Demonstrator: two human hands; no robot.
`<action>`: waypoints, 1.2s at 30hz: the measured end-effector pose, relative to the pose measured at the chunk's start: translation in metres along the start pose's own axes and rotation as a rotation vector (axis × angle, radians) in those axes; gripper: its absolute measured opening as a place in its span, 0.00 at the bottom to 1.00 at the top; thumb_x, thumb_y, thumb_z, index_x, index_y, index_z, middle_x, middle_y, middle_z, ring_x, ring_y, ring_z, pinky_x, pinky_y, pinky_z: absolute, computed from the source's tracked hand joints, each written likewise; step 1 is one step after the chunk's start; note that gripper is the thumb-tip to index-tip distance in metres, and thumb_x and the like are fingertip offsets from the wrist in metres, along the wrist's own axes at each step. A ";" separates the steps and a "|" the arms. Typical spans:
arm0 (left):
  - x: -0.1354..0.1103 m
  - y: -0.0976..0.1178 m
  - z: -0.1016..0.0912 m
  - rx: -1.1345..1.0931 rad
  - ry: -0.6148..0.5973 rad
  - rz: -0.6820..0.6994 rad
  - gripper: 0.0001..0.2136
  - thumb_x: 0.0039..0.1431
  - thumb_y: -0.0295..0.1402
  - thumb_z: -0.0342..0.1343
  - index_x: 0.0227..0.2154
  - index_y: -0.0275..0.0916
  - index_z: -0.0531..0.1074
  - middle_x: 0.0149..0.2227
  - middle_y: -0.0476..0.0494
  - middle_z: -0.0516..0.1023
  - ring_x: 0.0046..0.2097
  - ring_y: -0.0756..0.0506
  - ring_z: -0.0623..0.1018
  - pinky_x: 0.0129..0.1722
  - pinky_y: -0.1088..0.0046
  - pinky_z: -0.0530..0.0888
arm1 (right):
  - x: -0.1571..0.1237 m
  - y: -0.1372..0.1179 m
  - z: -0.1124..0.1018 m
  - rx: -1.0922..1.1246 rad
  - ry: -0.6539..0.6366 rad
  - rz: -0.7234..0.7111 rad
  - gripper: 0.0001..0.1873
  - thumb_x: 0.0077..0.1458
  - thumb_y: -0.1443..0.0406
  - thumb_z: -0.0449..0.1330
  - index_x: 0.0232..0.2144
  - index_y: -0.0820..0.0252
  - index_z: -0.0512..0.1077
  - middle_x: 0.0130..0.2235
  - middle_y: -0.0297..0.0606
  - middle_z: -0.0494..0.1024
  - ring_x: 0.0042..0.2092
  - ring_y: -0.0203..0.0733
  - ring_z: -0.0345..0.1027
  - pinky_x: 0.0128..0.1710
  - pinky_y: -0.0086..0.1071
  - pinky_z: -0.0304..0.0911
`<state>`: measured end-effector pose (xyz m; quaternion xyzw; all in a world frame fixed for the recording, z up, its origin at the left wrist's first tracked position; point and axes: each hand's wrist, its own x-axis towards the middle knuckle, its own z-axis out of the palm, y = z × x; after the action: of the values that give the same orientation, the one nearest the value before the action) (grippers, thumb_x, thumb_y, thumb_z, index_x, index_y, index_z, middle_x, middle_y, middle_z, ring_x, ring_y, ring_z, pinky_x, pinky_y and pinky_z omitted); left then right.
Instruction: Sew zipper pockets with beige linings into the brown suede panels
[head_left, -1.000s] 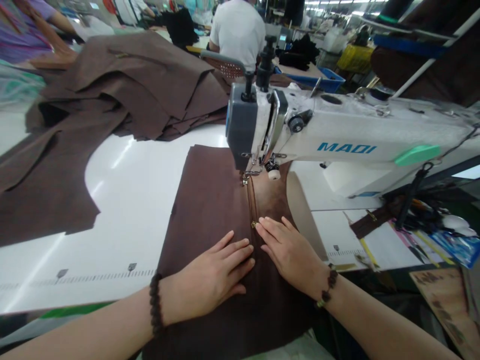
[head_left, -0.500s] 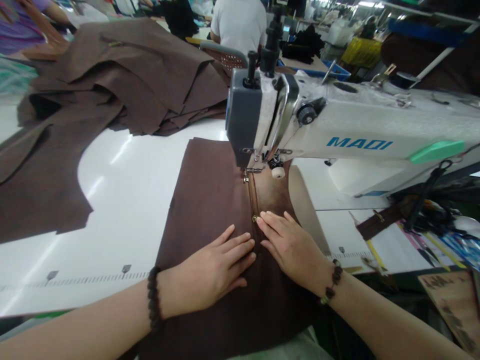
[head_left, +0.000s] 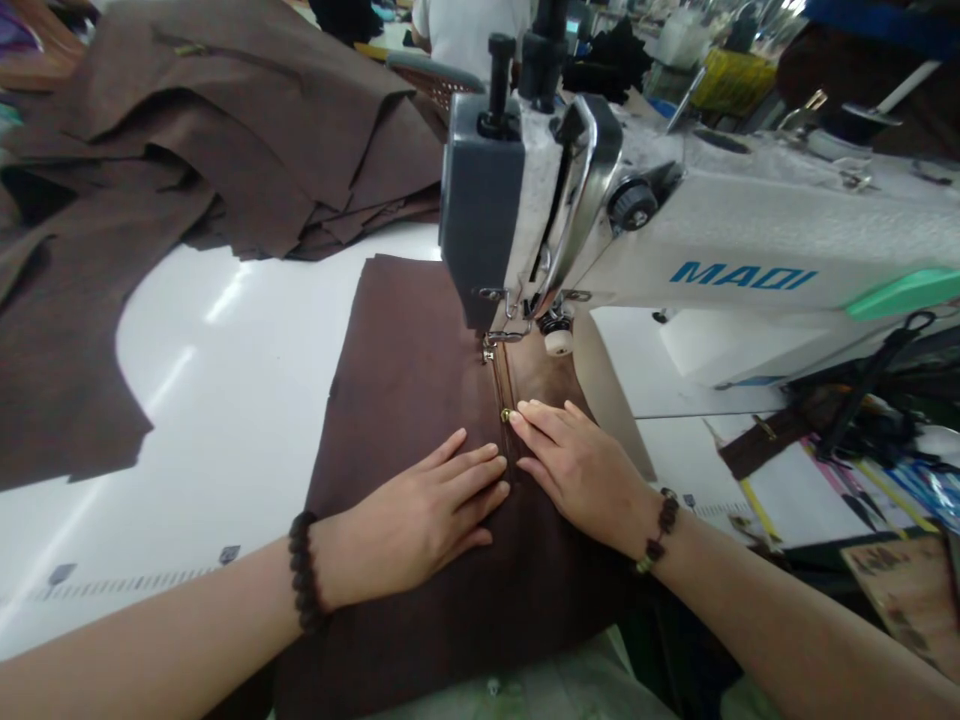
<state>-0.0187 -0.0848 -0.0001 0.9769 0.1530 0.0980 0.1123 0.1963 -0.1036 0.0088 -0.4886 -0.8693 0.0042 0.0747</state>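
Note:
A dark brown fabric panel (head_left: pixel 409 360) lies on the white table under the head of a white sewing machine (head_left: pixel 675 240). A brass zipper (head_left: pixel 501 385) runs down the panel from the presser foot (head_left: pixel 495 345). My left hand (head_left: pixel 420 520) lies flat on the cloth left of the zipper, fingers stretched out. Just right of the zipper my right hand (head_left: pixel 581 470) presses flat too, its fingertips beside the zipper's small brass slider (head_left: pixel 505 414). Both wrists wear dark bead bracelets.
A heap of brown fabric pieces (head_left: pixel 210 130) covers the table's far left. A ruler scale is printed along the white table (head_left: pixel 187 400) near its front edge. Brown straps, tapes and tools (head_left: pixel 840 440) lie right of the machine. A person in a white shirt (head_left: pixel 465 25) sits beyond.
Both hands and the panel have slid forward toward the presser foot, so less zipper shows between fingers and needle. The view has moved closer to the machine.

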 end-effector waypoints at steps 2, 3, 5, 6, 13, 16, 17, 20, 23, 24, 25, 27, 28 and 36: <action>0.000 0.000 0.000 0.007 0.006 0.003 0.17 0.65 0.34 0.44 0.50 0.30 0.67 0.52 0.32 0.69 0.56 0.38 0.66 0.57 0.51 0.61 | 0.000 0.000 0.000 -0.003 0.010 -0.001 0.20 0.59 0.65 0.49 0.53 0.67 0.63 0.53 0.44 0.68 0.54 0.45 0.61 0.53 0.47 0.60; 0.000 -0.001 0.000 0.011 0.011 0.002 0.17 0.65 0.34 0.44 0.50 0.31 0.67 0.52 0.32 0.69 0.56 0.38 0.66 0.57 0.51 0.61 | 0.000 0.000 0.000 -0.003 0.011 0.002 0.20 0.60 0.65 0.49 0.53 0.67 0.63 0.53 0.44 0.68 0.54 0.45 0.61 0.53 0.47 0.60; 0.000 -0.002 -0.001 0.016 0.015 -0.001 0.16 0.65 0.34 0.44 0.50 0.31 0.67 0.52 0.33 0.69 0.56 0.38 0.67 0.57 0.52 0.60 | 0.000 0.000 0.000 -0.003 0.001 0.008 0.20 0.60 0.65 0.49 0.53 0.67 0.63 0.54 0.44 0.67 0.54 0.45 0.60 0.53 0.47 0.60; 0.000 -0.003 -0.001 0.018 0.017 0.001 0.16 0.65 0.34 0.44 0.50 0.31 0.67 0.52 0.33 0.69 0.56 0.38 0.67 0.58 0.52 0.60 | 0.001 0.001 0.001 -0.003 -0.005 0.010 0.20 0.60 0.65 0.48 0.53 0.67 0.63 0.54 0.44 0.67 0.54 0.45 0.60 0.53 0.47 0.60; 0.005 -0.015 -0.002 0.031 0.021 -0.004 0.17 0.65 0.34 0.42 0.50 0.31 0.67 0.52 0.35 0.69 0.56 0.39 0.66 0.58 0.53 0.59 | 0.013 0.006 0.003 0.000 -0.034 0.048 0.21 0.60 0.65 0.48 0.54 0.67 0.61 0.55 0.44 0.66 0.56 0.45 0.58 0.55 0.47 0.57; 0.007 -0.023 -0.003 0.030 0.014 -0.002 0.17 0.66 0.35 0.41 0.50 0.32 0.67 0.52 0.35 0.69 0.56 0.40 0.66 0.59 0.53 0.58 | 0.020 0.009 0.004 0.003 -0.028 0.056 0.22 0.60 0.64 0.49 0.55 0.67 0.61 0.55 0.44 0.66 0.55 0.46 0.58 0.55 0.46 0.57; 0.008 -0.026 -0.003 0.028 0.012 -0.002 0.17 0.66 0.35 0.41 0.51 0.32 0.66 0.52 0.35 0.69 0.57 0.40 0.66 0.59 0.54 0.58 | 0.022 0.011 0.004 0.003 -0.020 0.058 0.22 0.59 0.64 0.49 0.54 0.67 0.61 0.55 0.44 0.66 0.55 0.46 0.58 0.55 0.46 0.57; 0.012 -0.036 -0.005 0.022 0.015 -0.002 0.17 0.66 0.35 0.40 0.51 0.32 0.66 0.52 0.36 0.69 0.57 0.41 0.65 0.60 0.54 0.56 | 0.031 0.016 0.006 0.007 0.010 0.058 0.21 0.59 0.64 0.49 0.54 0.67 0.62 0.54 0.45 0.66 0.54 0.46 0.59 0.55 0.45 0.57; 0.016 -0.046 -0.008 0.013 0.018 0.008 0.17 0.66 0.34 0.40 0.50 0.32 0.66 0.51 0.36 0.69 0.57 0.41 0.65 0.60 0.55 0.56 | 0.039 0.022 0.007 0.018 0.025 0.063 0.22 0.59 0.64 0.49 0.54 0.67 0.63 0.53 0.46 0.67 0.53 0.46 0.59 0.54 0.43 0.57; 0.017 -0.049 -0.010 0.010 0.019 0.013 0.16 0.66 0.34 0.41 0.50 0.32 0.66 0.51 0.36 0.70 0.57 0.41 0.65 0.60 0.55 0.56 | 0.041 0.024 0.008 0.022 0.024 0.069 0.22 0.59 0.64 0.49 0.54 0.66 0.63 0.53 0.46 0.67 0.53 0.46 0.60 0.54 0.42 0.57; 0.018 -0.052 -0.011 0.006 0.018 0.019 0.16 0.66 0.33 0.41 0.50 0.32 0.66 0.50 0.36 0.70 0.56 0.42 0.65 0.60 0.55 0.56 | 0.043 0.025 0.008 0.027 0.018 0.078 0.22 0.59 0.63 0.49 0.54 0.66 0.63 0.53 0.47 0.67 0.53 0.46 0.60 0.54 0.42 0.57; 0.021 -0.058 -0.013 0.001 0.020 0.034 0.16 0.66 0.33 0.41 0.51 0.32 0.65 0.51 0.36 0.69 0.56 0.42 0.65 0.60 0.55 0.55 | 0.047 0.028 0.008 0.040 -0.001 0.097 0.22 0.59 0.63 0.48 0.55 0.65 0.62 0.53 0.47 0.67 0.52 0.45 0.61 0.53 0.41 0.57; 0.021 -0.060 -0.014 0.000 0.023 0.040 0.16 0.66 0.33 0.41 0.51 0.32 0.65 0.51 0.36 0.69 0.57 0.42 0.65 0.60 0.56 0.55 | 0.049 0.030 0.008 0.047 -0.010 0.103 0.22 0.60 0.63 0.48 0.55 0.65 0.62 0.53 0.48 0.67 0.51 0.45 0.61 0.53 0.41 0.57; 0.026 -0.078 -0.017 0.034 0.005 0.077 0.16 0.66 0.33 0.40 0.52 0.33 0.64 0.53 0.36 0.67 0.57 0.43 0.63 0.61 0.57 0.54 | 0.061 0.038 0.009 0.036 0.012 0.119 0.21 0.60 0.61 0.48 0.53 0.61 0.64 0.51 0.45 0.68 0.49 0.46 0.63 0.52 0.41 0.57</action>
<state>-0.0197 -0.0004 0.0008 0.9836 0.1173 0.1019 0.0915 0.1966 -0.0311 0.0042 -0.5382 -0.8379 0.0215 0.0882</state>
